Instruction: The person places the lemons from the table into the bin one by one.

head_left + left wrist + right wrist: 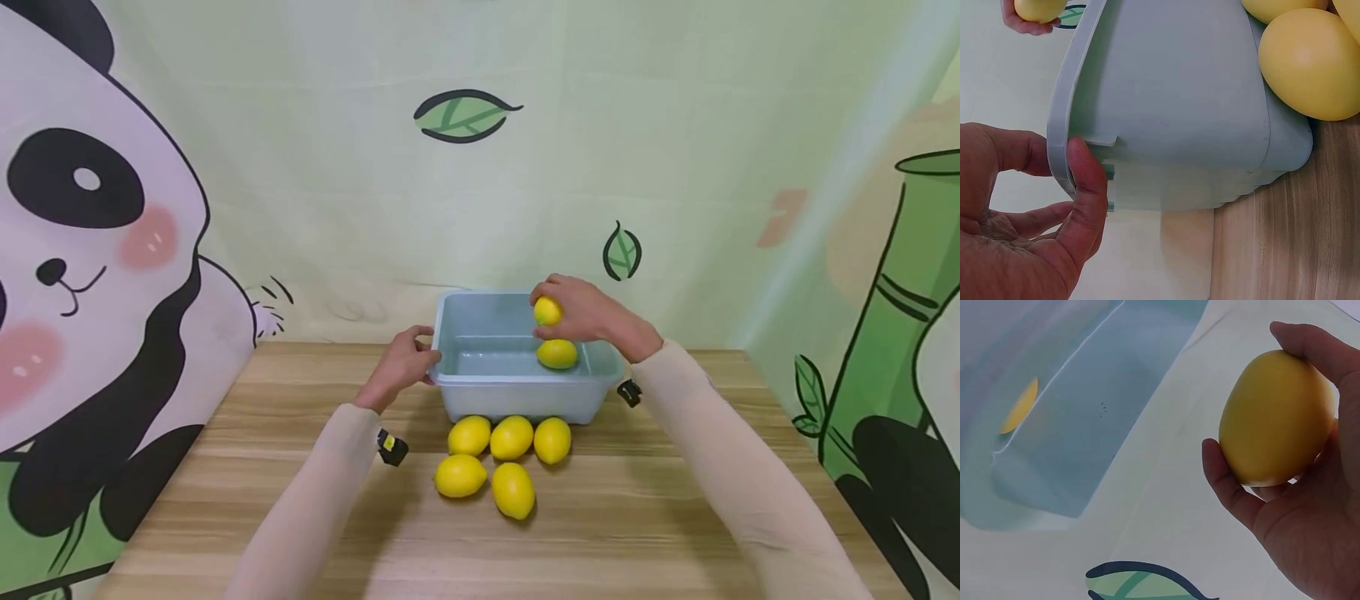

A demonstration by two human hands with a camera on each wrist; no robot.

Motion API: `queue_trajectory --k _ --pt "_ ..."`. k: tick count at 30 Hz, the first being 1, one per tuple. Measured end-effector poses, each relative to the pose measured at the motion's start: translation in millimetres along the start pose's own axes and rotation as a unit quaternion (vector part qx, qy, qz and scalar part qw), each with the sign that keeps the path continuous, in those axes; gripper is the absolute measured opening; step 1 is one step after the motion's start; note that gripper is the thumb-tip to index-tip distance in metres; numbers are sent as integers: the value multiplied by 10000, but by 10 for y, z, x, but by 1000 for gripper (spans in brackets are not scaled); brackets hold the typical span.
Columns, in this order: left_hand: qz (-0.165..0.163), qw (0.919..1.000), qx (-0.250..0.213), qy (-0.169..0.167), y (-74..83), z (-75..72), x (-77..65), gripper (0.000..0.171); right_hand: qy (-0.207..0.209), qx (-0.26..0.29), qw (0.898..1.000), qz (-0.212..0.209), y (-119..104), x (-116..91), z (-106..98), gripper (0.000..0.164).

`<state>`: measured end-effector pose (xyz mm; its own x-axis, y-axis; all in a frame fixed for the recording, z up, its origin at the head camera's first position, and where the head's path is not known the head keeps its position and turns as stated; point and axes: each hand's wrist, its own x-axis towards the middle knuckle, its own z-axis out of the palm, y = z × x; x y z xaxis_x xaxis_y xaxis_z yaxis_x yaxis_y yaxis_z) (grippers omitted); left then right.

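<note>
Head view: at centre, my left hand [400,367] pinches the left rim of the blue bin [517,397] between thumb and fingers. Right of centre, my right hand [587,310] holds one lemon [548,312] over the bin, thumb and fingers spread to its width and curled round it. A second lemon [557,355] lies inside, toward the bin's right. Five lemons [512,438] rest on the wooden table [630,525], lower centre.
</note>
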<state>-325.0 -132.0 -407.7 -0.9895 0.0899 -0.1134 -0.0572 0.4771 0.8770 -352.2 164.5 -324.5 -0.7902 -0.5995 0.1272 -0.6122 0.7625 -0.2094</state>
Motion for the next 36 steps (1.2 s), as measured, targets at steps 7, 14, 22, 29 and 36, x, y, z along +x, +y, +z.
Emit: queue_trajectory --k 7,14,22,29,36 --pt "46 10000 62 -21 28 -13 3 57 -284 7 9996 49 19 162 -43 43" --pt "17 10000 52 -59 46 -9 4 56 -742 7 9970 209 25 323 -31 41" --pt "42 10000 63 -65 63 -14 9 57 -1248 140 9912 423 100 507 55 44" --pt "2 10000 74 -33 23 -24 14 57 -1703 364 9830 587 152 649 243 44" --pt "-35 10000 76 -37 4 -12 7 57 -1888 433 9783 733 206 705 370 45"
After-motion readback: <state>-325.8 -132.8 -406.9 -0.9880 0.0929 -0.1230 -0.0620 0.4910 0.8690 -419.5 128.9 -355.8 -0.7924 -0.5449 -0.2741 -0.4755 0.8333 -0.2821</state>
